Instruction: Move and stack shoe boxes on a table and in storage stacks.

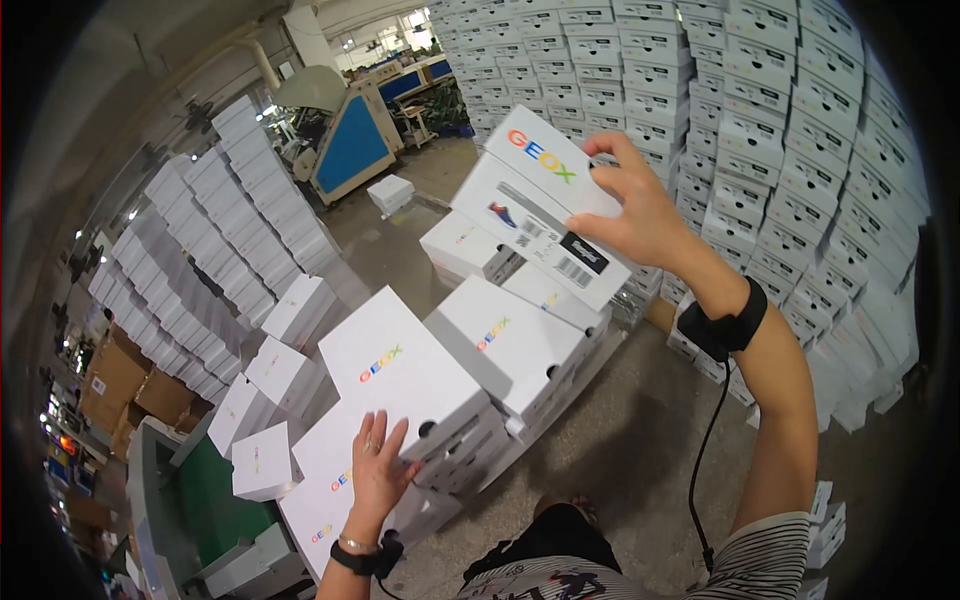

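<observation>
In the upper middle of the head view, my right hand (640,205) grips a white shoebox (510,185) by its right end, thumb and fingers on either side. The box is tilted, showing coloured lettering on its lid and a printed label with a shoe picture on its side. My left hand (375,470), fingers spread, rests against the stacked white shoeboxes (400,350) at lower centre. More boxes of the same kind (500,335) stand just right of that stack, below the held one.
A wall of stacked shoeboxes (740,140) rises at the right and back. Further white stacks (230,200) stand at the left, near brown cartons (115,375). A green conveyor belt (215,510) lies at lower left. Behind is a blue-panelled machine (350,150).
</observation>
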